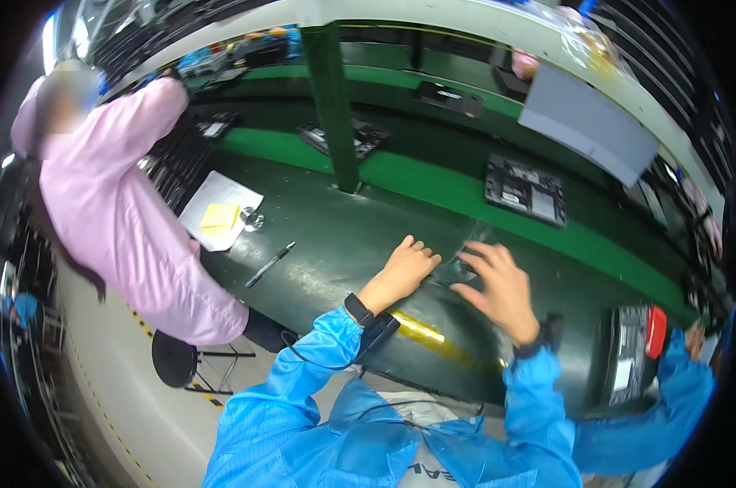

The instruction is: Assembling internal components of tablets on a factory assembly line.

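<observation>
Over the dark green workbench [303, 244], my left hand [408, 268] is closed, its fingers curled under and their tips hidden. Just to its right, my right hand [498, 289] is open, with thumb and fingers spread apart. Between the two hands lies a thin, clear, shiny piece of plastic [449, 271], hard to make out against the dark surface. Whether the left fingers grip its edge I cannot tell. Nearer to me, a strip of yellow tape [421, 332] runs along the bench below both hands.
A pen [270, 264], papers with a yellow pad [221, 218] and a small metallic item lie left. Opened laptop bases [525, 191] rest beyond, past a green post [331, 106]. At right are another laptop base [628, 358] and a blue-sleeved person. A pink-coated person stands left near a stool [175, 359].
</observation>
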